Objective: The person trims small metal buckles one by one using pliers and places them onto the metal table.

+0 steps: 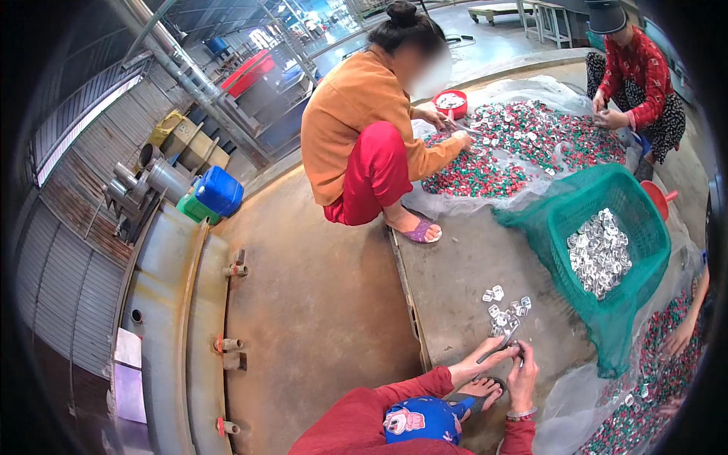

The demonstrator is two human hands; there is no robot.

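Note:
Low in the view, my left hand [491, 355] is closed around a thin dark metal tool [497, 356], with the forearm in a red sleeve. Close beside it on the right, my right hand [523, 371] has its fingers bent together near the tool's end; what it pinches is too small to make out. Just beyond both hands, a small pile of silvery metal pieces [500, 321] lies on the concrete. To the right, a green basket [557, 227] with green netting holds many similar silvery pieces [599, 254].
A co-worker in an orange top [356, 114] crouches ahead by a heap of red and green pieces [478, 174]. Another co-worker in red [652, 83] sits at the upper right. A third person's hand [679, 337] reaches into a heap at right. A floor ledge [406, 292] runs left of my hands.

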